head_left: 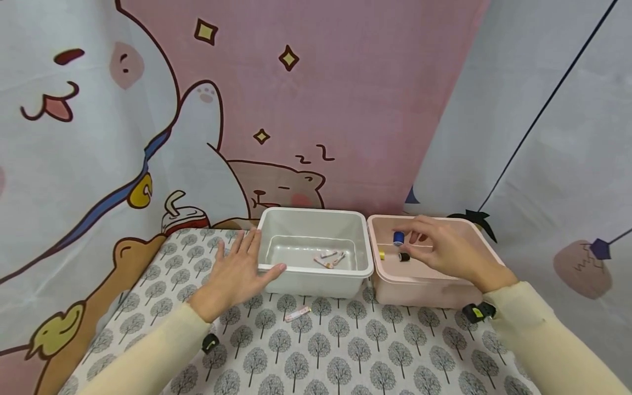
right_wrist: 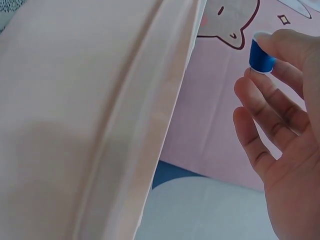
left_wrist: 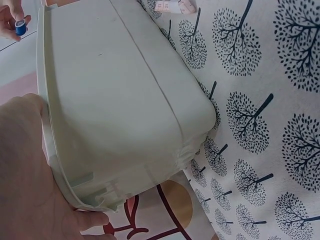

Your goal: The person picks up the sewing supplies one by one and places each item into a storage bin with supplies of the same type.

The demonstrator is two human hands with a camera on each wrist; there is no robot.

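My right hand [head_left: 446, 249] pinches a blue thread spool [head_left: 398, 237] between thumb and fingertips, over the pink bin [head_left: 424, 292]. In the right wrist view the blue spool [right_wrist: 261, 56] has pale ends and the other fingers are loosely bent. Below it in the pink bin lie a black spool [head_left: 404, 257] and a yellow spool [head_left: 382, 255]. My left hand [head_left: 234, 277] rests at the left rim of the white bin [head_left: 313, 282], its fingers extended and its thumb over the front corner. Several small pale strips [head_left: 329, 259] lie inside the white bin.
The two bins stand side by side at the back of the table, which has a tree-print cloth [head_left: 318, 345]. A pink-and-white strip [head_left: 298, 314] lies in front of the white bin. Behind hangs a cartoon-printed curtain [head_left: 355, 109].
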